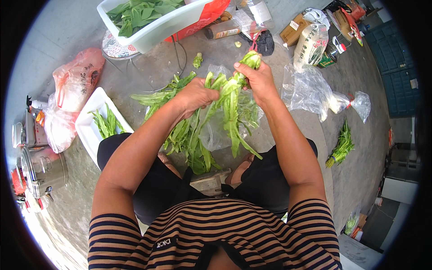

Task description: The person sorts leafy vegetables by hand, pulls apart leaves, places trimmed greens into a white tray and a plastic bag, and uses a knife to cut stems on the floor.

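In front of me a head of long-leaf lettuce (232, 99) is held up, its pale stem end pointing away and its leaves hanging toward me. My right hand (258, 77) is closed round the stem end, thumb along the top. Fingers curled, my left hand (198, 95) grips a leaf at the lettuce's left side. More loose lettuce leaves (198, 157) lie beneath on the floor, partly over a clear plastic bag (216, 134). A cut stem stub (197, 60) rests beyond my left hand.
Left, a white tray (87, 121) holds some leaves; pink plastic bags (74, 85) and a steel pot (47, 168) stand beyond. A white tub (155, 33) of greens sits on a stool ahead. Rightward are a clear bag (310, 92), a green bundle (342, 145) and a sack (310, 47).
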